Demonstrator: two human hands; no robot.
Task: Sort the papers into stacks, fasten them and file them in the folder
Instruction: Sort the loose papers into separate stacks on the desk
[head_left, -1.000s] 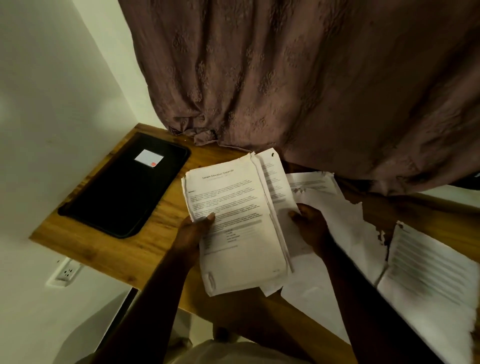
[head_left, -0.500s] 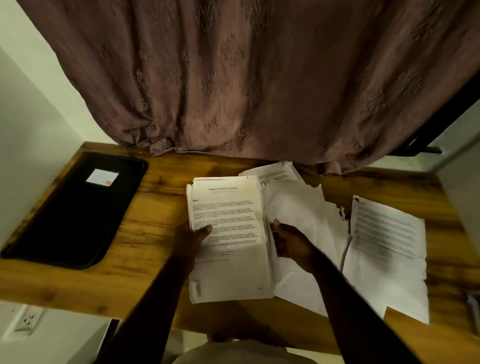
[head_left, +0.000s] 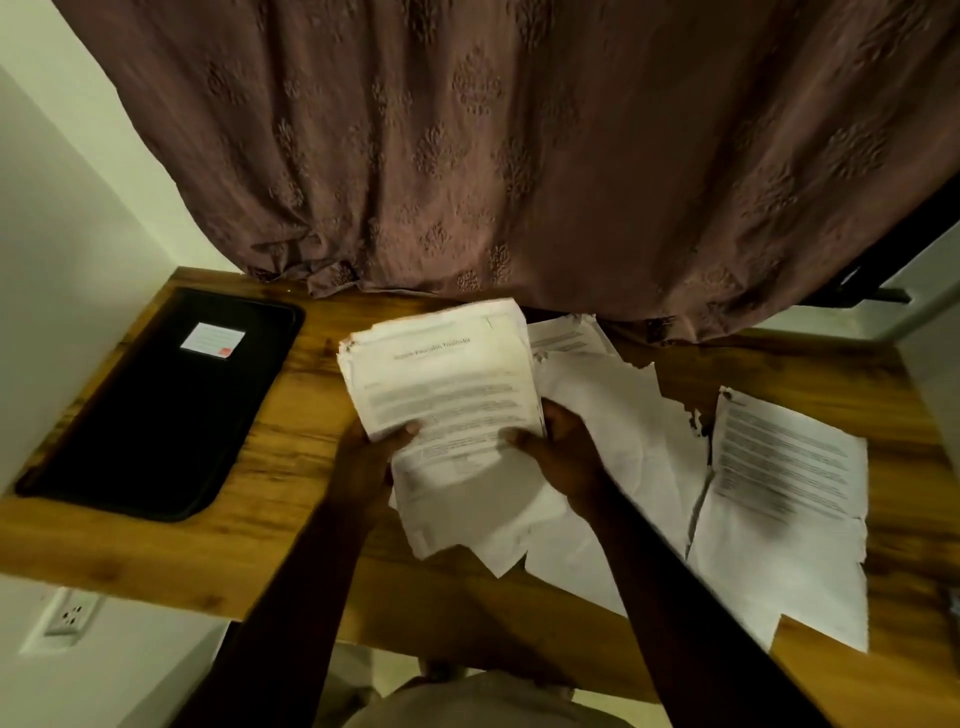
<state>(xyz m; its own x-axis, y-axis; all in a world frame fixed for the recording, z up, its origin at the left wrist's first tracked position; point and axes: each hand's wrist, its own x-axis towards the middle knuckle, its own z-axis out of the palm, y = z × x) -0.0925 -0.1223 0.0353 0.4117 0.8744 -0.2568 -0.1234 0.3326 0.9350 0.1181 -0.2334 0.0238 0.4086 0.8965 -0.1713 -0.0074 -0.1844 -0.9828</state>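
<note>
A thick stack of printed papers is held above the middle of the wooden desk. My left hand grips its lower left edge, thumb on top of the front page. My right hand grips the lower right edge, thumb also on the page. Under and to the right of the stack lie loose white sheets, some with torn edges. A printed sheet lies further right. The black zip folder with a small white label lies shut at the desk's left end.
A brown patterned curtain hangs over the desk's back edge. White walls close in on the left and right. A wall socket sits below the desk's front left corner.
My right hand has moved from beside the stack onto its lower right edge. The stack has lifted and tilted a little, its top edge now further from me.
</note>
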